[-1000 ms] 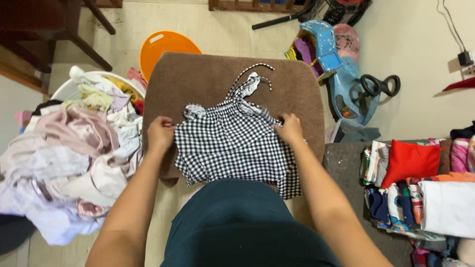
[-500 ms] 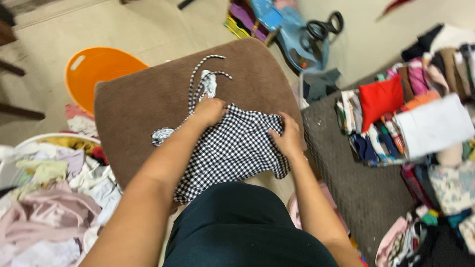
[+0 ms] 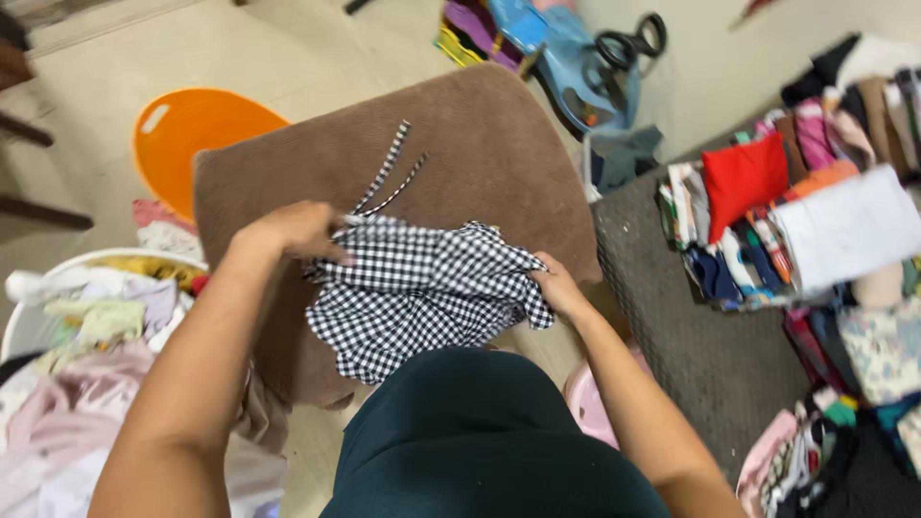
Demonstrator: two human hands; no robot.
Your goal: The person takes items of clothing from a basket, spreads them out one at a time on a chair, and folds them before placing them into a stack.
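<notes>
Gingham in black and white: one small checked top [image 3: 417, 293], crumpled and partly folded over itself, lying on the near half of a brown plush cushion [image 3: 480, 144] directly ahead of the person. Its two thin straps [image 3: 389, 177] run loose over the brown pile toward 12 o'clock. Left hand [image 3: 293, 230], at 10 o'clock of the garment, is closed palm-down on the top's upper left edge just where the straps begin; forearm runs in from 7 o'clock, elbow bent, crossing the cushion's left side. Right hand [image 3: 556, 288], at 3 o'clock of the garment, pinches its bunched right edge between fingers and thumb; forearm comes up from 5 o'clock. Hands are well apart, the cloth stretched between them, each clamped on its own side of the fabric. Surroundings, left to right: white basket [image 3: 29, 307] heaped with pale mixed laundry at 8 o'clock; orange oval lid [image 3: 192, 134] on the floor at 10 o'clock; blue ride-on toy [image 3: 576, 67] at 1 o'clock; stacks of folded clothes [image 3: 796, 221] on a grey mat at 3 o'clock.
</notes>
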